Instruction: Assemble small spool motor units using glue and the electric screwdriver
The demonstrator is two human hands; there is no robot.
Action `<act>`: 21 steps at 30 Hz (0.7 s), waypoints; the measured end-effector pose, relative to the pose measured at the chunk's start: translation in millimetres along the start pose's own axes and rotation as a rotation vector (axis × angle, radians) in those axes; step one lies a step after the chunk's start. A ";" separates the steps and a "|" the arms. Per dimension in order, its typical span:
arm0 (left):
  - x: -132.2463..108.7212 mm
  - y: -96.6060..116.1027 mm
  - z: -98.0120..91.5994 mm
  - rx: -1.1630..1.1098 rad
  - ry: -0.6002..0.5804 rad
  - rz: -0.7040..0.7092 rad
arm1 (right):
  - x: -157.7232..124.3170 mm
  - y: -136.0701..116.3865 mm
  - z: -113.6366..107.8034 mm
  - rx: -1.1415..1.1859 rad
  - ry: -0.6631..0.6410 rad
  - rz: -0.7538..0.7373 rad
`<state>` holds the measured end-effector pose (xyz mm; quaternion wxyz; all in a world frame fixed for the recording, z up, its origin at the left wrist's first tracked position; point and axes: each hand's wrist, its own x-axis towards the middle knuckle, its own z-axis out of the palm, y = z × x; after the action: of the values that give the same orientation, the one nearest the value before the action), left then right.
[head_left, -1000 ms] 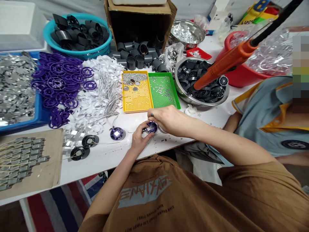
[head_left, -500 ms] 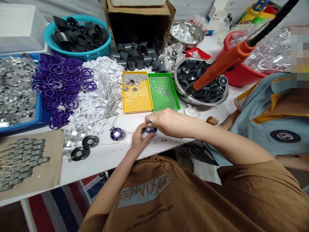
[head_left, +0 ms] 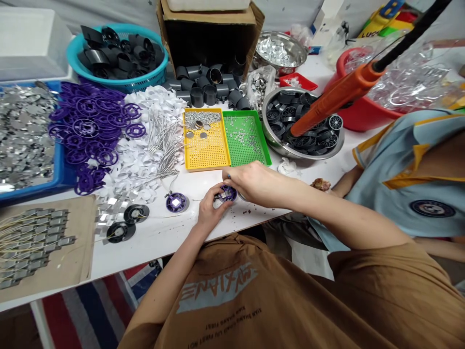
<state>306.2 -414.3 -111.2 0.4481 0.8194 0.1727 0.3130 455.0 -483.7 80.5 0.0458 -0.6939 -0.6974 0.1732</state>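
A small purple plastic disc [head_left: 228, 194] sits between my hands just above the white table [head_left: 156, 247], with something silvery at its centre. My left hand [head_left: 212, 206] grips it from the lower left. My right hand [head_left: 256, 183] comes across from the right, its fingertips pinching the disc from above. Close by on the left lies a finished-looking purple disc with a square silver centre [head_left: 176, 202]. Two black discs [head_left: 136, 213] rest further left. A yellow perforated tray [head_left: 207, 155] and a green one [head_left: 247, 140] stand just beyond my hands.
Heaps of purple rings [head_left: 85, 128], white paper petals [head_left: 152, 104] and silver foil in a blue tray [head_left: 60, 165] cover the left. Black sleeves, a steel bowl of black wheels [head_left: 303, 123] and an orange-handled tool [head_left: 336, 99] lie ahead. A co-worker in a blue shirt [head_left: 407, 184] sits right.
My hands stay on the disc with only small shifts. The co-worker's shirt has moved, and a brown lump now shows on the table by their arm.
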 end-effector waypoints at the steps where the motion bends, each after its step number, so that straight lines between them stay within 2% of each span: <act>1: 0.2 0.3 0.0 -0.002 0.001 0.005 | 1.0 -1.2 0.4 -0.011 0.005 0.025; 15: 0.2 -0.7 -0.1 -0.013 0.011 0.043 | 7.0 -5.3 8.2 -0.034 0.016 0.089; 21: 0.5 0.9 -0.7 -0.029 0.001 0.041 | 6.3 -2.2 11.5 0.014 0.071 0.107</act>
<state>306.1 -414.1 -109.9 0.4533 0.8161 0.1515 0.3249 449.2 -479.5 69.3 0.0660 -0.7356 -0.6559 0.1559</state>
